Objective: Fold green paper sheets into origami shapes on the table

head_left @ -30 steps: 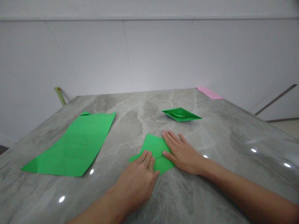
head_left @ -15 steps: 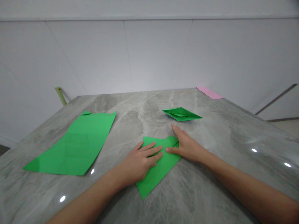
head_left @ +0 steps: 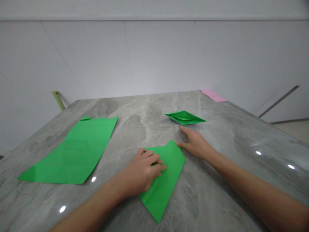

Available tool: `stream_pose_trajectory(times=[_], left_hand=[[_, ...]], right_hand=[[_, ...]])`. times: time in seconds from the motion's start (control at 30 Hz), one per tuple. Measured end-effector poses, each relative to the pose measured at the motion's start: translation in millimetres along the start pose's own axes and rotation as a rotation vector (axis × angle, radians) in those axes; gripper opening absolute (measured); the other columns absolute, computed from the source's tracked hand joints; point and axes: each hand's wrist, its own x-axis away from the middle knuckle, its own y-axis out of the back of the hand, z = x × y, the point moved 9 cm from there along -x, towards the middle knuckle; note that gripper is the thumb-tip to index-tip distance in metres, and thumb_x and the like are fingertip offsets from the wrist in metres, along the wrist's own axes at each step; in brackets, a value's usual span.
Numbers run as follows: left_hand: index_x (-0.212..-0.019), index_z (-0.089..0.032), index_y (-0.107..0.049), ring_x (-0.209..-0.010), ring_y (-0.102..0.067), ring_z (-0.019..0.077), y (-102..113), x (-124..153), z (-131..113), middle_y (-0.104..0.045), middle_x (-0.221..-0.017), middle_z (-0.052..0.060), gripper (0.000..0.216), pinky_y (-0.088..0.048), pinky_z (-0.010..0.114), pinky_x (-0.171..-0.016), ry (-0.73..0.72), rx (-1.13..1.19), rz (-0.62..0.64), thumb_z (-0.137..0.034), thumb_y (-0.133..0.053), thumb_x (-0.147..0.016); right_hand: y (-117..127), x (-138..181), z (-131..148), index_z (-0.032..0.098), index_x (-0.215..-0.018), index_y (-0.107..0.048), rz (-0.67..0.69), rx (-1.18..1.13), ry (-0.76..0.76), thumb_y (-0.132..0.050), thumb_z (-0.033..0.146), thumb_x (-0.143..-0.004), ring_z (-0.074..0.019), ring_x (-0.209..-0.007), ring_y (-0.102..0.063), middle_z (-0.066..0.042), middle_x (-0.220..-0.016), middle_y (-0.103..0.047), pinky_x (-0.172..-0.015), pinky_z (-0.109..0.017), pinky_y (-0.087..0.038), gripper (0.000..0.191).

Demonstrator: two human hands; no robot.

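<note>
Green folded paper (head_left: 172, 170) lies on the gray table (head_left: 130, 129), near the person, abt the middle from side to side. Its sharp tip points back to the person. The long way goes from that tip to the far end, w/ the far end leaning a bit to the R. It's bright green, plain & pretty flat, w/ straight sides. The far edge has a small dip & then a short corner sticking up. Part of it is hid under a hand, so can't see the whole shape.

L hand (head_left: 146, 172) is on top of the paper, over its left part, fingers bent & close together. Can't tell if it pinches any paper. R hand (head_left: 196, 143) has thumb & pointer finger spread wide. The thumb is at the paper's far right corner; can't tell if it touches. The pointer finger reaches out just short of the green diamond (head_left: 185, 118).

Count: 2 hands, 3 green papers, 1 pink paper (head_left: 213, 95). Of the green ones, 1 is under the L hand, 1 is the diamond, folded & long from side to side, & 1 is the big green sheet (head_left: 79, 151) on the table's left, w/ 1 corner curled up. Pink one's at the back R edge, by the white wall (head_left: 156, 58)
</note>
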Motion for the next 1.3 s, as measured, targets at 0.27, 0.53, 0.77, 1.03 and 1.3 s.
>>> stream_pose_trajectory(times=[0.27, 0.53, 0.77, 1.03, 1.3], left_hand=[[-0.126, -0.019, -0.055, -0.135, -0.039, 0.0301, -4, -3, -8, -0.050, -0.137, 0.014, 0.034, -0.032, 0.050, -0.108, -0.045, 0.089, 0.040, -0.023, -0.058, -0.093], [-0.143, -0.022, -0.041, -0.147, -0.020, 0.0334, -12, -1, -4, -0.031, -0.156, 0.014, 0.055, -0.019, 0.059, -0.116, 0.000, 0.067, 0.126, -0.025, -0.057, -0.090], [-0.143, -0.023, -0.045, -0.139, -0.033, 0.0318, -5, 0, -3, -0.038, -0.151, 0.014, 0.054, -0.028, 0.052, -0.113, -0.008, 0.041, 0.059, -0.039, -0.055, -0.092], [-0.137, -0.017, -0.054, -0.127, -0.042, 0.0374, 1, 6, 36, -0.048, -0.140, 0.019, 0.053, -0.038, 0.057, -0.102, 0.333, -0.130, -0.093, -0.049, -0.048, -0.095], [-0.138, -0.018, -0.052, -0.127, -0.040, 0.0367, 0, 5, 27, -0.046, -0.139, 0.018, 0.053, -0.038, 0.057, -0.103, 0.218, -0.067, -0.085, -0.046, -0.054, -0.093]], right_hand=[[4, 2, 15, 0.010, -0.119, -0.068, -0.074, -0.112, 0.013, -0.048, 0.016, -0.089, -0.0298, -0.109, -0.067, -0.015, -0.117, -0.072, -0.098, -0.045, -0.050, 0.037], [-15, 10, 28, 0.011, -0.119, -0.068, 0.111, -0.462, 0.004, -0.055, 0.026, -0.085, -0.0226, -0.078, -0.068, -0.009, -0.088, -0.074, -0.074, -0.037, -0.055, 0.039], [-18, 9, 12, 0.015, -0.112, -0.066, 0.089, -0.890, -0.241, -0.065, 0.022, -0.076, -0.0220, -0.091, -0.067, -0.012, -0.112, -0.068, -0.068, -0.032, -0.059, 0.037], [-25, 19, 14, 0.016, -0.086, -0.067, 0.246, -1.017, -0.371, -0.073, 0.035, -0.074, -0.0103, -0.053, -0.052, 0.005, -0.061, -0.052, -0.059, -0.032, -0.058, 0.023], [-23, 24, 49, 0.022, -0.100, -0.067, 0.263, -1.348, -0.018, -0.074, 0.039, -0.079, -0.0173, -0.085, -0.064, -0.003, -0.090, -0.067, -0.080, -0.035, -0.053, 0.028]])
